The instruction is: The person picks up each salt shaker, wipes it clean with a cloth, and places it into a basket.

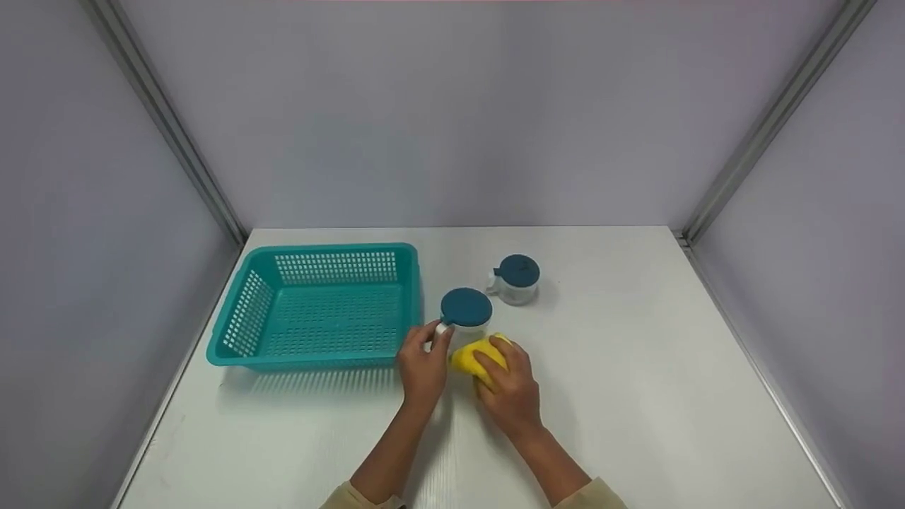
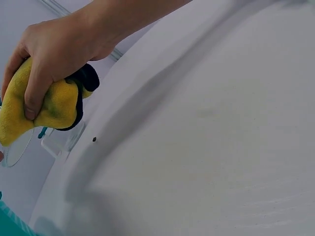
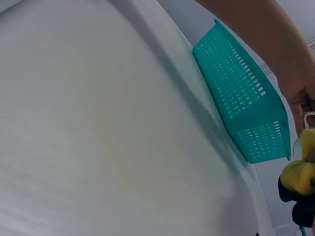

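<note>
A clear jar (image 1: 466, 319) with a dark teal lid (image 1: 466, 306) stands on the white table just right of the basket. My left hand (image 1: 438, 336) pinches its small white handle (image 1: 442, 329). My right hand (image 1: 493, 355) grips a crumpled yellow cloth (image 1: 472, 355) and holds it against the jar's near side. From the left wrist view the right hand (image 2: 29, 105) is seen with its fingers curled round the yellow cloth (image 2: 56, 105), and the jar's clear wall (image 2: 17, 147) shows below it. A second jar (image 1: 517, 279) with the same teal lid stands farther back, untouched.
A teal perforated basket (image 1: 233, 339) sits at the table's left with nothing in it; it also shows as the basket (image 3: 246, 98) in the right wrist view. Grey walls with metal rails close the table in on three sides.
</note>
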`<action>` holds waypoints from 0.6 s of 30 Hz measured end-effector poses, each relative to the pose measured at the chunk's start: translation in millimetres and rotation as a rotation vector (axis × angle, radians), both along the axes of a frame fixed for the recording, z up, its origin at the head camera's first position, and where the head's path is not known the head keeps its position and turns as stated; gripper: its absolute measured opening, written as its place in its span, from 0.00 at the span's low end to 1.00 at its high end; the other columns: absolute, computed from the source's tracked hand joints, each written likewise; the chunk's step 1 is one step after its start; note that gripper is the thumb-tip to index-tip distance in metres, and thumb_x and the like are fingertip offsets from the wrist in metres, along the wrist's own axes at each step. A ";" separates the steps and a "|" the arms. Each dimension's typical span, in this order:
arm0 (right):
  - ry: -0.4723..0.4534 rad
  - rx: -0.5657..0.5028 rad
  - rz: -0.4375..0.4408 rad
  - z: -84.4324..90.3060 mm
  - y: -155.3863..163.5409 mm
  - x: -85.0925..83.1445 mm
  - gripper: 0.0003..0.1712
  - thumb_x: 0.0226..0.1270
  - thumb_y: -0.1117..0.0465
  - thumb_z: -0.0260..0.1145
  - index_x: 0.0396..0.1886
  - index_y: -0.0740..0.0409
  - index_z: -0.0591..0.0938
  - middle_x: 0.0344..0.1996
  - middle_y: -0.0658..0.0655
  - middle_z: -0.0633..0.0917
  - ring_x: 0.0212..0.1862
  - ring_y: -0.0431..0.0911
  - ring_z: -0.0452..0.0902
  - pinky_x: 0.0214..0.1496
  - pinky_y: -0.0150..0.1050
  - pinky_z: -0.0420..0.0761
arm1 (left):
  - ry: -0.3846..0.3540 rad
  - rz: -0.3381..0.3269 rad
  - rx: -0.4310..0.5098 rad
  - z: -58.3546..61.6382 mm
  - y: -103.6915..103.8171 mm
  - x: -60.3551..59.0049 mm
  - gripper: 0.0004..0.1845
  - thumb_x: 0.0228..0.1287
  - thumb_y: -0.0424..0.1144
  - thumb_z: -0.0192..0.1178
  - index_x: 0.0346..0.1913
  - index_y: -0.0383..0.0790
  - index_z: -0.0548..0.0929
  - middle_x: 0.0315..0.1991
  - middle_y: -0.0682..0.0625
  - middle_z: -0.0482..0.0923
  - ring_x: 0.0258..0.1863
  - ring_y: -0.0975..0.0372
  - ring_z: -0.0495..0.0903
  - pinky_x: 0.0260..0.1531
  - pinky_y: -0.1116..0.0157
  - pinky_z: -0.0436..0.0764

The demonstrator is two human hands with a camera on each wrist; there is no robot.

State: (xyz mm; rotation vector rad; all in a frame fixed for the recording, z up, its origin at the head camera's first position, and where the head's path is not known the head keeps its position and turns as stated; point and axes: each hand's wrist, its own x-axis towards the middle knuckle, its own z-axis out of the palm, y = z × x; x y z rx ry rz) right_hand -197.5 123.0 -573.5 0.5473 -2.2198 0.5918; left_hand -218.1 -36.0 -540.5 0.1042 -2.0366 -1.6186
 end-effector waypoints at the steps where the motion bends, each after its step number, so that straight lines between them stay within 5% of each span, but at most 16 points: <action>1: 0.007 -0.005 -0.003 1.8 -0.1 0.0 0.22 0.54 0.62 0.74 0.52 0.49 0.87 0.60 0.56 0.78 0.61 0.50 0.73 0.59 0.42 0.80 | 0.001 -0.003 0.004 -0.2 0.8 0.0 0.11 0.63 0.42 0.68 0.46 0.41 0.88 0.33 0.54 0.79 0.37 0.64 0.77 0.34 0.69 0.83; 9: 0.063 -0.065 -0.018 17.7 0.4 -2.0 0.25 0.52 0.62 0.76 0.53 0.47 0.85 0.60 0.56 0.78 0.60 0.51 0.74 0.60 0.42 0.80 | 0.007 -0.038 0.022 -2.8 4.8 0.6 0.11 0.64 0.42 0.67 0.45 0.40 0.88 0.34 0.52 0.81 0.38 0.62 0.79 0.34 0.70 0.84; 18: 0.126 -0.165 0.028 18.7 -0.6 -8.4 0.26 0.52 0.63 0.77 0.54 0.50 0.85 0.59 0.61 0.78 0.60 0.52 0.74 0.70 0.32 0.68 | -0.014 -0.060 0.084 -0.5 5.2 1.2 0.12 0.65 0.46 0.66 0.46 0.43 0.88 0.34 0.54 0.80 0.39 0.63 0.78 0.35 0.67 0.85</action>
